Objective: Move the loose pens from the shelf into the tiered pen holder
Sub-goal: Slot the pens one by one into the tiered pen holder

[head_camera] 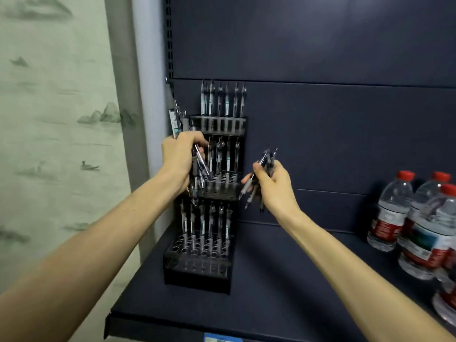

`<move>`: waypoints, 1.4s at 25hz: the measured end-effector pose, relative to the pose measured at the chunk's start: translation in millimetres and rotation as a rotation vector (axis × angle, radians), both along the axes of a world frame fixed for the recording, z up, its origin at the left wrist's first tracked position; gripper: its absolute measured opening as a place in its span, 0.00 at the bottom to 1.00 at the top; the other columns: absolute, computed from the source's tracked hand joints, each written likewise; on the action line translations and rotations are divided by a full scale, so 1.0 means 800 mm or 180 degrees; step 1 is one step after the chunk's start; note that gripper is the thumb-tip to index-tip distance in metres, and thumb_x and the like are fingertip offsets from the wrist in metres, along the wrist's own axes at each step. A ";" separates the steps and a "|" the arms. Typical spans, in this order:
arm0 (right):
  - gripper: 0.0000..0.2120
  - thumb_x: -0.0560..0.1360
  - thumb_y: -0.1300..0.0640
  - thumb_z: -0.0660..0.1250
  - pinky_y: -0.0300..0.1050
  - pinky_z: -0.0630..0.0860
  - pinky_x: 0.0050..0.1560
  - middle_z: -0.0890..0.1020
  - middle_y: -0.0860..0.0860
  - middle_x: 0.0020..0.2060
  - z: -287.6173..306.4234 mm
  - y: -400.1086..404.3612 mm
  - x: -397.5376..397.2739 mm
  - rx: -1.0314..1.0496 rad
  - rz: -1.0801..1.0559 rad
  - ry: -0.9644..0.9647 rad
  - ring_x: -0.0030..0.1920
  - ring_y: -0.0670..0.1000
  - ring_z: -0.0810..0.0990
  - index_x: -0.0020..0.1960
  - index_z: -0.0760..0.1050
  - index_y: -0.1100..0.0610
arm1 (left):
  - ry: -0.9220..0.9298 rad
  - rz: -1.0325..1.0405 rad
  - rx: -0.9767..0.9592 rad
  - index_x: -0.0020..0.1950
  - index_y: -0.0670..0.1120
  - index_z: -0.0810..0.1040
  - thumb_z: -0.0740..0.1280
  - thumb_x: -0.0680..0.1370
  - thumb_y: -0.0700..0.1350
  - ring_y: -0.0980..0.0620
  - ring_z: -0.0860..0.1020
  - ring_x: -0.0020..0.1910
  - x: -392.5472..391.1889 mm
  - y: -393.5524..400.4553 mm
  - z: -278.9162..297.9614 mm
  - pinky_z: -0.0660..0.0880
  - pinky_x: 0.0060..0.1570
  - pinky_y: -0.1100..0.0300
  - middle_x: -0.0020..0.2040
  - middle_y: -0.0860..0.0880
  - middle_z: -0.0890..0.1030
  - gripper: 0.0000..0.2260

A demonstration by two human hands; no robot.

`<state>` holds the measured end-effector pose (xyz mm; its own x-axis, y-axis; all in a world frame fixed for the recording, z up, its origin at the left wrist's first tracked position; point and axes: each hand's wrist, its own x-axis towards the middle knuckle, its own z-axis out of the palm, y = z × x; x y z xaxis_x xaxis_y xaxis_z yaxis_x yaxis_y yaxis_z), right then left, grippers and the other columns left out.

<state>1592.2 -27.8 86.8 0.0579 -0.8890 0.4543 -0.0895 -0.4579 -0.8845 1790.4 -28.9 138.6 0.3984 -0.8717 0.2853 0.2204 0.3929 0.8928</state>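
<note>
A black tiered pen holder (197, 272) stands at the left end of the dark shelf (283, 280), with three steps. Several pens stand upright in each tier, top row (223, 102), middle row (223, 159) and bottom row (206, 222). My left hand (180, 159) grips a bundle of pens (176, 119) in front of the middle tier; their ends stick out above and below the fist. My right hand (274, 186) holds a second bunch of pens (265, 159) just right of the holder, level with the middle tier.
Several water bottles (392, 213) with red caps and red labels stand at the right end of the shelf. The shelf's dark back panel (320, 70) rises behind everything. A wall with a painted landscape (56, 119) is to the left. The shelf's front edge (172, 324) is near me.
</note>
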 end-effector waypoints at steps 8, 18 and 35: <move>0.10 0.86 0.50 0.59 0.42 0.73 0.35 0.86 0.53 0.40 0.049 -0.011 0.029 -0.0302 -0.0918 0.0275 0.31 0.49 0.81 0.57 0.70 0.57 | 0.0090 -0.0420 0.0080 0.38 0.42 0.75 0.70 0.65 0.37 0.51 0.70 0.27 0.050 -0.011 -0.010 0.68 0.27 0.61 0.29 0.48 0.73 0.06; 0.13 0.83 0.50 0.65 0.45 0.68 0.37 0.75 0.48 0.35 0.072 -0.038 0.046 -0.0270 -0.1443 0.1185 0.35 0.48 0.73 0.49 0.73 0.60 | -0.0141 -0.0576 0.0137 0.46 0.38 0.76 0.71 0.60 0.40 0.52 0.72 0.28 0.058 -0.022 0.006 0.69 0.32 0.58 0.27 0.50 0.75 0.16; 0.16 0.81 0.49 0.68 0.47 0.68 0.36 0.76 0.49 0.30 0.074 -0.045 0.049 -0.0447 -0.1182 0.2333 0.31 0.51 0.73 0.38 0.71 0.55 | -0.0924 -0.0013 0.0025 0.35 0.43 0.69 0.71 0.67 0.37 0.50 0.64 0.29 0.030 -0.013 -0.003 0.66 0.35 0.56 0.23 0.54 0.67 0.10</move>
<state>1631.4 -63.6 145.8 0.0964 -0.8464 0.5237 -0.7873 -0.3867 -0.4802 1814.6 -39.6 136.1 0.2976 -0.8758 0.3800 -0.0433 0.3853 0.9218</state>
